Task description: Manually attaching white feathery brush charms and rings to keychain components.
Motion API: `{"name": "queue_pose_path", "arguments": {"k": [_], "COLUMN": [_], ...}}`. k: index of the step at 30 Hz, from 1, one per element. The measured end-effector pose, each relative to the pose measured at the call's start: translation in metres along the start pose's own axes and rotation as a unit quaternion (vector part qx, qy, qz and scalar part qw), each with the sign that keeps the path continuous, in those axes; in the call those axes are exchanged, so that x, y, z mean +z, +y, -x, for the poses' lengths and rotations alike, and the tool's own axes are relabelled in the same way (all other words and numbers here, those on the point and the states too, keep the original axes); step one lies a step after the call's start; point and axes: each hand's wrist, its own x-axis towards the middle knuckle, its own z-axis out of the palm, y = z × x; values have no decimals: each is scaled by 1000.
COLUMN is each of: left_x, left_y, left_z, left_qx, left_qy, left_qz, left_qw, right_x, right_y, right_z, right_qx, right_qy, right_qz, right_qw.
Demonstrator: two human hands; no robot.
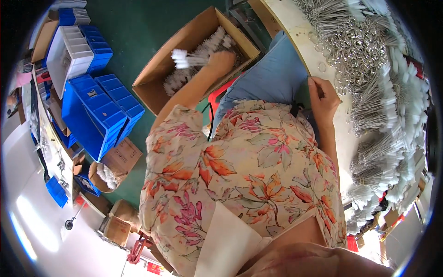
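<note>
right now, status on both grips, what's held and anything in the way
Left grip: holding white brushes, over open cardboard box. Right grip: at table edge, load unclear. Possible obstruction: box walls around left grip.

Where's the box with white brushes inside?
In the head view, the cardboard box is at upper middle, between the blue bins and the trousers, with the left hand over it.

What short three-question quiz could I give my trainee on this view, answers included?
1. Which hand is at the open cardboard box?
2. True or false: the right hand grips a blue bin.
3. Where are the metal rings heaped: A) in the box, B) on the table, C) on the floor?
Key: 1. The left hand, gripping white-tipped brushes. 2. False; it is at the table's edge. 3. B.
</note>
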Motion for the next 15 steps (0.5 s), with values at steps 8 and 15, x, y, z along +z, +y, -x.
{"name": "queue_pose_path", "arguments": {"k": [8,15], "left_x": [195,81], "left_y": [-118,-116], "left_z": [58,22], "left_qx": [16,-254], "left_qy": [-130,288], "left_qz": [-118,400], "left_qw": [984,832], "right_x": [2,-15], "right_y": [-7,-15], "right_z": [-6,-12], "right_qx": [2,9], "right_qy": [-8,-20], "right_qz": [17,-73], "right_qw": [1000,997]}}
